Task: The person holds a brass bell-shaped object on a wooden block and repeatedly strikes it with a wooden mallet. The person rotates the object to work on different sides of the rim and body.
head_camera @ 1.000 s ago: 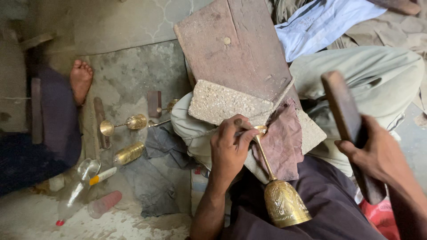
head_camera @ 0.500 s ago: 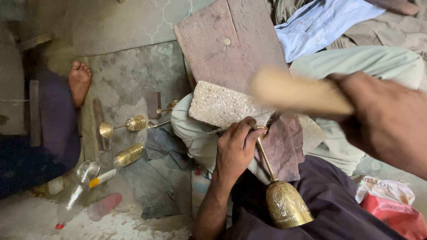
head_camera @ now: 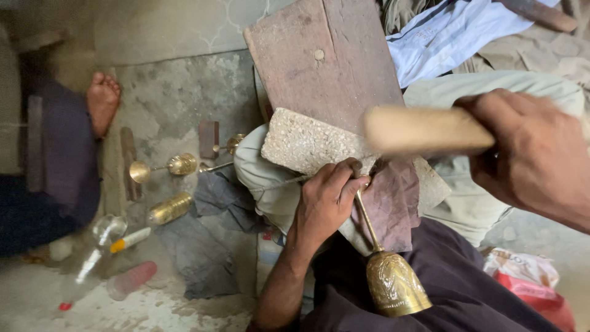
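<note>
My left hand (head_camera: pixel 327 200) grips the thin stem of a brass goblet (head_camera: pixel 393 281) and a thin metal tool, pressing them against a pitted stone block (head_camera: pixel 307 144) on my lap. The goblet's engraved cup hangs toward me over my dark trousers. My right hand (head_camera: pixel 534 154) is shut on a wooden mallet (head_camera: pixel 424 130), blurred, held just above the block and the stem. A brownish cloth (head_camera: pixel 393 206) lies under the stem.
A worn wooden board (head_camera: pixel 326 61) leans behind the block. On the stone floor at left lie another brass goblet (head_camera: pixel 163 167), a brass cup (head_camera: pixel 170 208), a glass, a tube, a dark rag (head_camera: pixel 203 252) and another person's bare foot (head_camera: pixel 101 98).
My right hand swung the mallet from raised at the right to over the block. The left hand kept its hold on the stem.
</note>
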